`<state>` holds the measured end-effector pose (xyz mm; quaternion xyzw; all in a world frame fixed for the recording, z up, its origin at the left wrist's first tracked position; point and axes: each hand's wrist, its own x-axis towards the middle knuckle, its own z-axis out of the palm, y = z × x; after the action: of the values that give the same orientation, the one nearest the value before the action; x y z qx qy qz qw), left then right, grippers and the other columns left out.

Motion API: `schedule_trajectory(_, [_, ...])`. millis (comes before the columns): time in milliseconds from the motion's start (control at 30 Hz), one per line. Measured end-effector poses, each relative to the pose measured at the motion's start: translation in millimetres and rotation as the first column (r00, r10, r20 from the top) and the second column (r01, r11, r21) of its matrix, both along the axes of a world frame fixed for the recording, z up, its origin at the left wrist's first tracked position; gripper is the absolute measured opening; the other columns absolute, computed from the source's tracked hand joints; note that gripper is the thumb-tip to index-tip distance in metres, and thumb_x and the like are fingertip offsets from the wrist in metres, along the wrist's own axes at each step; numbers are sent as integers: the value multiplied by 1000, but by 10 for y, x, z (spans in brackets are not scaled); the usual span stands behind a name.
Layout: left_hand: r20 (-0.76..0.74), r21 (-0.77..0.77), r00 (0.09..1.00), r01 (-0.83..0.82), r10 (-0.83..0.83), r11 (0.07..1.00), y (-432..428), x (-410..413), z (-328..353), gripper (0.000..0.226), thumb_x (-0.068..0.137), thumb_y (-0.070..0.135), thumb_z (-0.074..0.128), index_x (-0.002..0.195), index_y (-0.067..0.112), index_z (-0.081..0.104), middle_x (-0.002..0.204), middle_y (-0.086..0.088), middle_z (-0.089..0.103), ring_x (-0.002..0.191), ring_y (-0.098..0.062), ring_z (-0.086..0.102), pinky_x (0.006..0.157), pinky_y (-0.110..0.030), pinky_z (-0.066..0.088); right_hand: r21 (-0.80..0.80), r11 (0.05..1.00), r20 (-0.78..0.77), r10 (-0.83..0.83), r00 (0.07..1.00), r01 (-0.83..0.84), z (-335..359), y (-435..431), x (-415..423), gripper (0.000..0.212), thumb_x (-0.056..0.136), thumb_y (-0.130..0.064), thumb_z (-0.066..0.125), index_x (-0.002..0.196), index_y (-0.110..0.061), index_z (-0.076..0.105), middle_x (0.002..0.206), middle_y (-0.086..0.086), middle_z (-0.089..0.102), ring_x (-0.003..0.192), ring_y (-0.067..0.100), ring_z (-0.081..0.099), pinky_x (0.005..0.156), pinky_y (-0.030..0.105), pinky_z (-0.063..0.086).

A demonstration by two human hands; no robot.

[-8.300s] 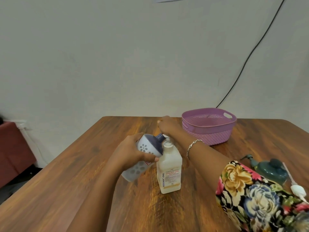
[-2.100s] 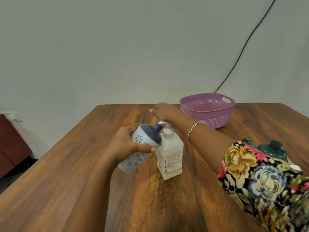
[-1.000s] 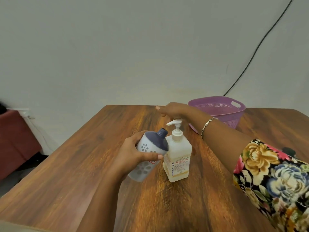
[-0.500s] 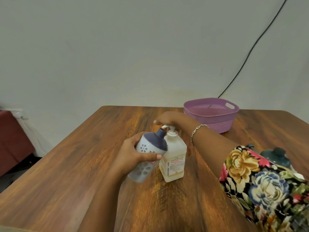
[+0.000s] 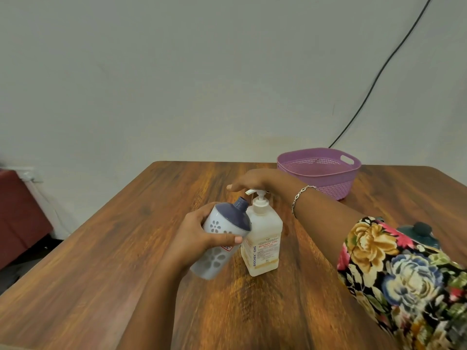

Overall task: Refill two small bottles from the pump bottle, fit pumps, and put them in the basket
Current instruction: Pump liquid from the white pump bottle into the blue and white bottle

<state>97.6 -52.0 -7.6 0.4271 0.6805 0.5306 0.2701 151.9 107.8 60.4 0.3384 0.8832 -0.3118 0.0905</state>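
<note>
Lowered since one second ago, the right hand (image 5: 252,180) now lies palm down on the pump head (image 5: 255,193), fingers straight and extended toward 9 o'clock; the left hand's grip is unchanged.

Pump bottle (image 5: 264,238) – upright near the centre of the tabletop (image 5: 126,248), pale liquid visible low inside, nozzle pointing toward 9 o'clock.

Small bottle (image 5: 220,239) – white, with flower cut-outs and a dark blue shoulder, held off the tabletop at 9 o'clock of the pump bottle and touching its side. The left hand (image 5: 199,238) wraps it, thumb across the front. It tilts toward 1 o'clock, its open neck just below the nozzle tip.

Purple basket (image 5: 319,178) stands at 1 o'clock of the pump bottle, near the far edge, apart from both hands. A dark teal bottle (image 5: 419,236) sits at 3 o'clock, partly hidden behind the floral sleeve (image 5: 404,279). A bracelet (image 5: 300,195) circles the right wrist.
</note>
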Motion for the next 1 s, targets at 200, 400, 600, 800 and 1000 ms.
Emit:
schedule_trajectory(200, [32,3,999,-6,5,1000,-4,-2,-12,61,42,27,89,97,25,65,82,1,72,67,-12,68,54,-18,51,124,992,-9,-19,1000,20,-120,38,-64,34,98,-33,42,109,-3,53,98,13,50,79,23,50,75,32,40])
schedule_trajectory(400, [68,-4,998,7,-7,1000,7,31,32,49,50,19,79,97,22,64,78,0,71,64,-10,68,52,-16,50,75,997,-26,-32,999,34,-72,38,-35,39,97,-39,43,110,-4,52,91,13,53,74,23,52,73,33,41])
schedule_trajectory(600, [85,-7,996,5,-4,1000,7,25,23,55,49,21,80,101,19,64,84,-5,72,68,-15,69,55,-20,52,-82,996,-36,-26,999,23,-23,48,-5,61,95,-50,40,132,-2,43,125,18,50,94,30,49,72,38,42])
schedule_trajectory(800, [74,-13,997,-10,11,1000,21,8,10,57,47,24,80,102,21,64,83,-6,72,68,-17,69,55,-20,52,152,988,26,12,1000,-16,-198,105,-128,41,97,-42,40,80,-7,52,90,8,53,68,19,49,61,26,40])
schedule_trajectory(1000, [50,-21,999,-6,8,1000,24,10,26,50,54,17,82,100,20,64,83,-5,71,68,-16,69,56,-20,52,3,1000,-45,-11,999,11,-112,103,-53,60,95,-51,36,123,0,52,118,18,55,103,31,55,78,34,41])
